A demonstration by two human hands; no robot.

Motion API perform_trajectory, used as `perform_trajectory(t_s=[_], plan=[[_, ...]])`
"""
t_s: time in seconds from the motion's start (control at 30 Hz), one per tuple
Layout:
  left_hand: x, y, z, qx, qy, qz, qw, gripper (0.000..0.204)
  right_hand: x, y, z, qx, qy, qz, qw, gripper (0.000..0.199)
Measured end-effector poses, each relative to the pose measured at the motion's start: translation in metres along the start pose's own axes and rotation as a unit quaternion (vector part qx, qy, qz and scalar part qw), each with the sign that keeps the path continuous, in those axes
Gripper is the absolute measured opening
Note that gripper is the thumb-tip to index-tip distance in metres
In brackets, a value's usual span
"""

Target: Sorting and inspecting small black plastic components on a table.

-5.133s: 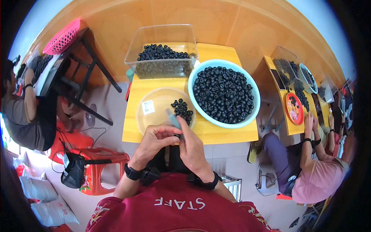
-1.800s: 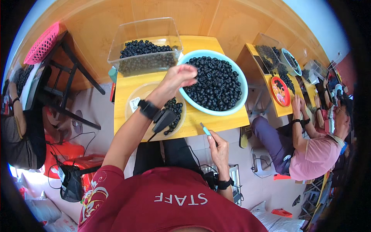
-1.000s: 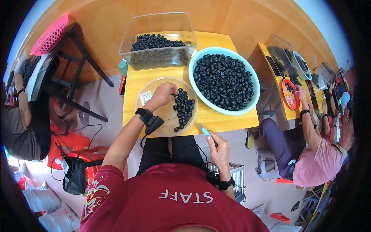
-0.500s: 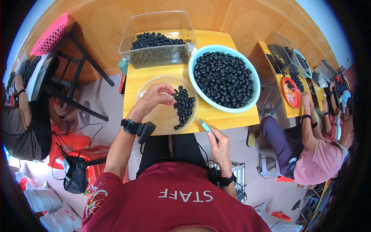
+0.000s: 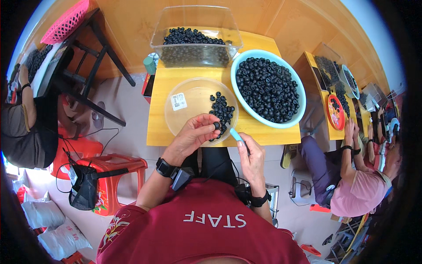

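Between the thumb and fingers of my left hand (image 5: pixel 193 135) is a small round black part (image 5: pixel 216 125) with a hole in it. My right hand (image 5: pixel 251 160) grips a small knife (image 5: pixel 236 134) by its light-blue handle, its tip close to the black part. Whether the blade touches the part I cannot tell. Both hands are over the near edge of a shallow, clear round tray (image 5: pixel 170 116). On the tray's right side lies a loose group of similar black parts (image 5: pixel 223 108). A pale blue basin (image 5: pixel 234 92) heaped with black parts stands to the right.
Behind the tray, a clear rectangular box (image 5: pixel 158 37) holds more black parts on the yellow table (image 5: pixel 158 136). A red stool (image 5: pixel 140 165) stands at my left. People work at other tables on both sides, with a person in pink (image 5: pixel 360 191) at right.
My left hand has drawn back from the tray toward me with a black part. The knife in my right hand has moved up beside it. The whole view has shifted slightly.
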State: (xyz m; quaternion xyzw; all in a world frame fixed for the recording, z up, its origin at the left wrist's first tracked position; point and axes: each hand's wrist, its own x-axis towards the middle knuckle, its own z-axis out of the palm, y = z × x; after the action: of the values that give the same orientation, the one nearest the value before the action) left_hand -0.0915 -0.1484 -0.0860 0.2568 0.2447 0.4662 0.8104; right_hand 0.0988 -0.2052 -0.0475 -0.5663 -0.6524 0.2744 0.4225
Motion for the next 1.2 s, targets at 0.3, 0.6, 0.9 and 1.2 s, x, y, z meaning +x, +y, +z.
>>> perform_trajectory(t_s=[0.3, 0.6, 0.9, 1.2], plan=[[0.002, -0.007, -0.003, -0.016, -0.024, 0.004, 1.000, 0.022, 0.000, -0.010, 0.007, -0.007, -0.036, -0.053, 0.998, 0.020], [-0.001, -0.009, -0.006, -0.018, -0.046, 0.008, 0.999, 0.018, 0.001, -0.006, 0.007, -0.025, -0.043, -0.050, 0.997, 0.020], [-0.004, -0.007, -0.005, -0.013, -0.046, 0.008, 0.999, 0.014, 0.002, -0.005, 0.004, -0.007, -0.058, -0.055, 0.997, 0.019], [-0.016, 0.012, 0.016, -0.060, -0.154, -0.009, 0.986, 0.011, 0.001, 0.039, -0.008, -0.064, -0.009, -0.010, 0.998, 0.022]])
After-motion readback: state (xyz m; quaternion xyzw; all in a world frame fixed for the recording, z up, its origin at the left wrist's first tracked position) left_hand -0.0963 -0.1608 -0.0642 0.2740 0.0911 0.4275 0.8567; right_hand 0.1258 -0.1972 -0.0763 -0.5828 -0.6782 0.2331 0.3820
